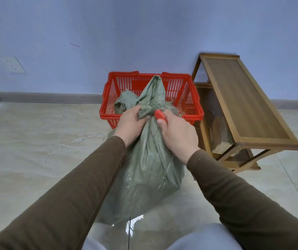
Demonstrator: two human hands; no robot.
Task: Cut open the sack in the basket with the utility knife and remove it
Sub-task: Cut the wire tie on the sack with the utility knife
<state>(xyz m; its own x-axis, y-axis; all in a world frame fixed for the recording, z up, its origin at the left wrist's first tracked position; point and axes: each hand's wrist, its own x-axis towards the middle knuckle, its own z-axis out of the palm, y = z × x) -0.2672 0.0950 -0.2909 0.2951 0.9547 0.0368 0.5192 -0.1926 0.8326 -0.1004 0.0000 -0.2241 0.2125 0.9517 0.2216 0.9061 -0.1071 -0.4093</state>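
The floor (27,159) before me is pale, glossy tile. Directly on it: a red plastic basket (195,112) against the skirting board, a wooden shelf unit (249,109) just beside the basket on its right, and loose pale strands (83,139) scattered left of the basket. The bottom of the green woven sack (148,177) reaches the floor in front of the basket.
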